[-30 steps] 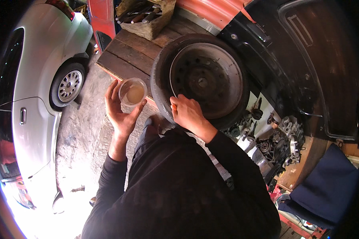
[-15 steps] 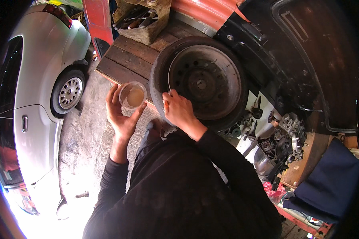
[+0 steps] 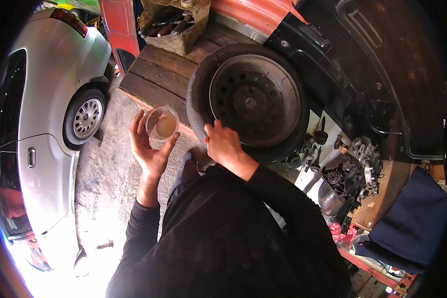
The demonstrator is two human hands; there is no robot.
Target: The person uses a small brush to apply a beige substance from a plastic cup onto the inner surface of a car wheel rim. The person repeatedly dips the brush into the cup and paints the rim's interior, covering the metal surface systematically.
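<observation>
No text, label, number or sign legible anywhere in view. Tyre beside right hand: sidewall too dark to make out lettering. Clear cup in left hand: nothing readable on it. Pale car, well left of left hand: wheel centre too small to read. Small items, low and well right of right hand: too blurred to read
</observation>
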